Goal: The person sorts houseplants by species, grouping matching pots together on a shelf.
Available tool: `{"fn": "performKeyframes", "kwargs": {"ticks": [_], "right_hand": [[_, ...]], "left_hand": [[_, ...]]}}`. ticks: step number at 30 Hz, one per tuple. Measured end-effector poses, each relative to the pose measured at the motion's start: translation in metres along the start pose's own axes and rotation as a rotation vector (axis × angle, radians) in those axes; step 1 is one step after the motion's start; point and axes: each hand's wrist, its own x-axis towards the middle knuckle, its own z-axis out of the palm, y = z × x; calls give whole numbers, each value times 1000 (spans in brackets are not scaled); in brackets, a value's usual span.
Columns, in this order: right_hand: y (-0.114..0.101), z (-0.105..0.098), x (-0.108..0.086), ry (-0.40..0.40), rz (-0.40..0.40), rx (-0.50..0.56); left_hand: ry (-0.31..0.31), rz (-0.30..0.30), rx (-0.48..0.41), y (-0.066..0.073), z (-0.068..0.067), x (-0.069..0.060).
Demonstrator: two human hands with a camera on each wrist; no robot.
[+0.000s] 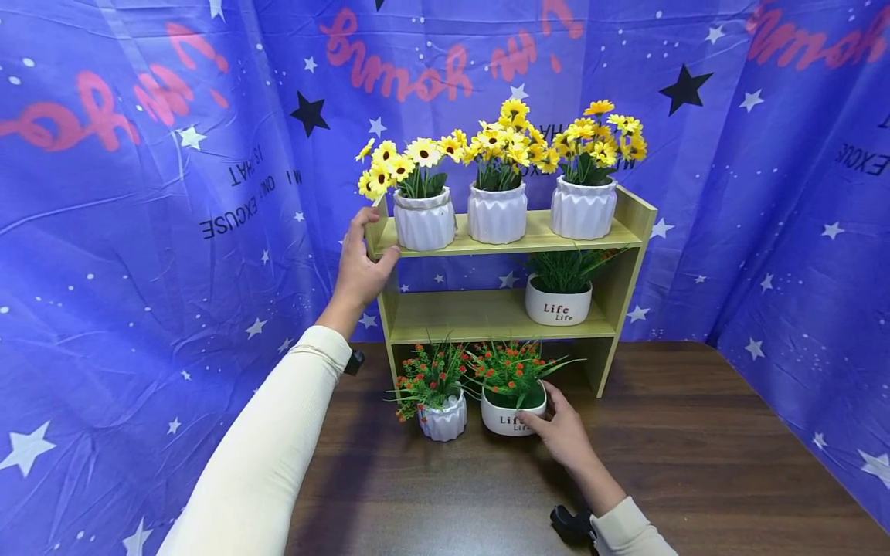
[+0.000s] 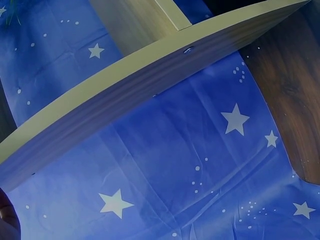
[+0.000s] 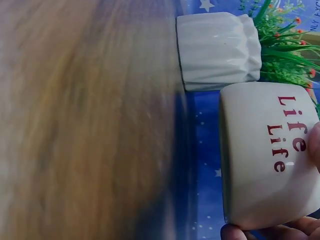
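Note:
My left hand (image 1: pixel 361 266) grips the upper left side panel of a small wooden shelf (image 1: pixel 473 316), thumb at the front edge. In the left wrist view the panel (image 2: pixel 125 80) crosses the picture, and only a bit of hand (image 2: pixel 7 220) shows at the corner. My right hand (image 1: pixel 566 428) holds a white oval pot (image 1: pixel 501 419) lettered "Life" by its right side, thumb on the front. Red-flowered greenery (image 1: pixel 514 371) fills it. In the right wrist view that pot (image 3: pixel 265 155) is raised above the table, beside a fluted white pot (image 3: pixel 217 50) standing on it.
Three fluted white pots with yellow flowers (image 1: pixel 497 212) stand on the top board. Another "Life" pot with grass (image 1: pixel 558 303) sits at the right of the middle board. The brown table (image 1: pixel 695 463) extends to the right, with blue star-patterned curtain (image 1: pixel 104 270) around it.

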Motion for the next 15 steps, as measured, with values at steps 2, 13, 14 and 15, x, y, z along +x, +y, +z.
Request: {"fn": "performKeyframes", "kwargs": {"ticks": [2, 13, 14, 15], "right_hand": [[-3, -5, -2, -7, -2, 19], [-26, -26, -11, 2, -80, -47], [-29, -27, -11, 3, -82, -42], [-32, -29, -12, 7, -87, -34]], "left_hand": [[-2, -13, 2, 0, 0, 0], [18, -3, 25, -3, 2, 2], [21, 0, 29, -3, 2, 2], [24, 3, 32, -3, 2, 2]]}}
